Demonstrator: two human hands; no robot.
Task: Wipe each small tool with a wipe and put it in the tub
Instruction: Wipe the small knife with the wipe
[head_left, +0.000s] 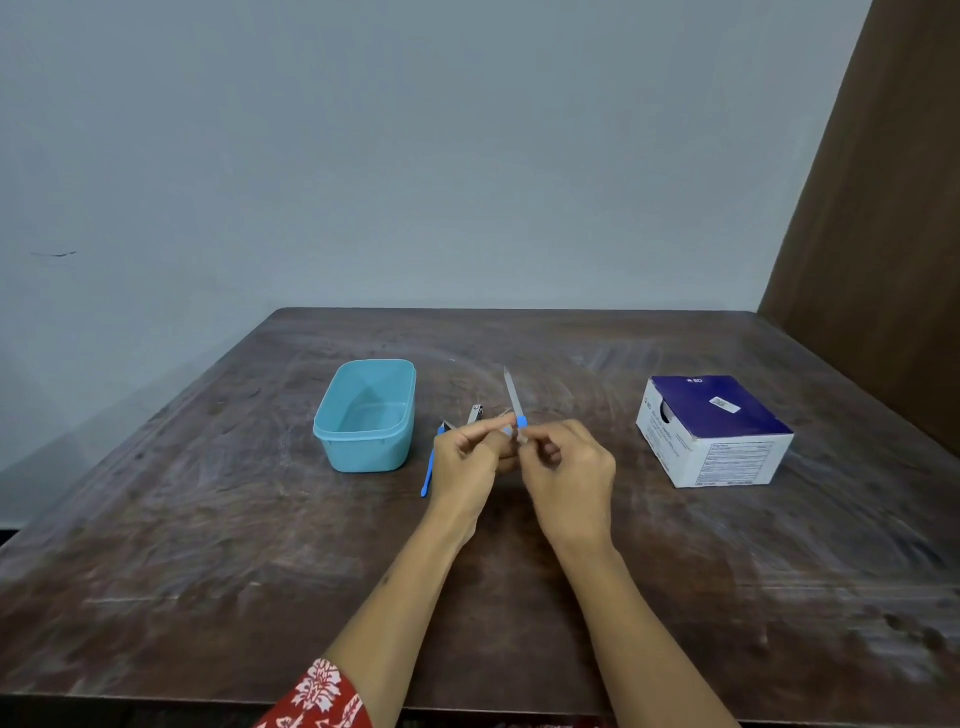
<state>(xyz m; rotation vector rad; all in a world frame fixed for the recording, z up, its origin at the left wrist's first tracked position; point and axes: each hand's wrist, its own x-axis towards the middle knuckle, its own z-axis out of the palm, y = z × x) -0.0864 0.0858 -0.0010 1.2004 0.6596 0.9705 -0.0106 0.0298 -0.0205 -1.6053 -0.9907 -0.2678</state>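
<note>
My two hands meet over the middle of the table. My right hand (566, 467) pinches the blue-handled end of a thin metal nail file (511, 395), whose blade points away from me. My left hand (467, 457) pinches a small pale piece, apparently a wipe (506, 431), against that handle; it is mostly hidden by my fingers. Left of the hands lie a metal nail clipper (475, 414) and a slim blue-handled tool (428, 475), partly covered by my left hand. The light blue tub (363, 447) stands further left, with nothing in it.
A white and dark blue box (717, 431) stands on the right of the brown wooden table (208, 571), its opening on the left side. A grey wall lies behind the table and a brown panel rises at the far right.
</note>
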